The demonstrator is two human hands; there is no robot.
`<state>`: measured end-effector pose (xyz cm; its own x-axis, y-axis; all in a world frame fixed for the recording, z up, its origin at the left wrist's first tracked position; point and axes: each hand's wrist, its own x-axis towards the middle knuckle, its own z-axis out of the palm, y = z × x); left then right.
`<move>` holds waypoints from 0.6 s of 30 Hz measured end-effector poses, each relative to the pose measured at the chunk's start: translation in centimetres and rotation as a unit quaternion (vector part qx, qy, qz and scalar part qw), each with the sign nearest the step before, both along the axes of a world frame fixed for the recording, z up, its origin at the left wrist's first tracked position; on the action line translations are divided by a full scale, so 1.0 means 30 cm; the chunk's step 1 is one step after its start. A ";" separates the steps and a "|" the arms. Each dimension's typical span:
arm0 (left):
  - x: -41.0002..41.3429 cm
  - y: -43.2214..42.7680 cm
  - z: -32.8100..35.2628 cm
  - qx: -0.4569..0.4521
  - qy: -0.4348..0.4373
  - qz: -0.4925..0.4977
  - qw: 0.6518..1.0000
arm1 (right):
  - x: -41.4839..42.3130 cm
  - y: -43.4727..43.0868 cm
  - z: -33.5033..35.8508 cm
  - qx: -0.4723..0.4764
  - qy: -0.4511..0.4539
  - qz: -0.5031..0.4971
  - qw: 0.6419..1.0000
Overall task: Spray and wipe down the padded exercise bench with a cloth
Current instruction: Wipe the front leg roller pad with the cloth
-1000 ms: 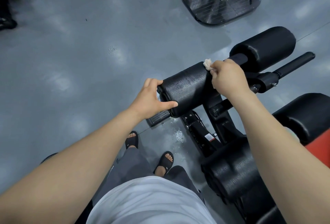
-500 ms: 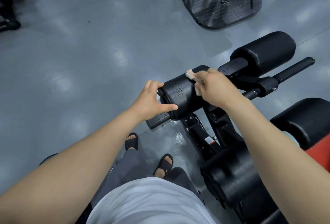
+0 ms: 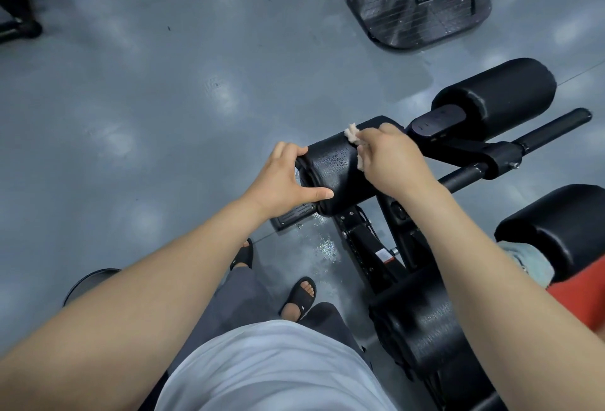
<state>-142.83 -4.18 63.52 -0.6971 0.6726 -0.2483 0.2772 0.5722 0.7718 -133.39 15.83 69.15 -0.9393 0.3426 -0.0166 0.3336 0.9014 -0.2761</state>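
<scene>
At the far left, well away from both hands, some dark gym gear sits on the grey floor. The left hand holds the left end of a black round pad on the bench. Its fingers curl over the top of that end and its thumb goes under, so the pad end sits between them. Just below the thumb is a small black foot plate. To the right of that, a wet patch shines on the floor. Two feet in black sandals stand lower down, near a white shirt.

Small drops dot the pad between the two hands. The right hand lies on top of the same pad. Its fingers are bent down and grip a small pale cloth, pressing it on the pad. One bit of cloth pokes out past the fingertips, and another bit shows under the hand. How much cloth is tucked under the palm is hard to tell.

Just past the right hand's knuckles is a flat dark plate. Beyond it is a second round pad, well apart from the fingers. A thin black bar sticks out to the right. Far above the fingers stands another machine's metal platform. At the far right is a big black cushion, with something light blue and a red part beside it.
</scene>
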 end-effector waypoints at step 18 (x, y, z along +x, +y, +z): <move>-0.079 -0.049 -0.058 0.028 -0.151 0.021 0.988 | 0.004 -0.197 0.006 -0.052 0.022 0.092 0.994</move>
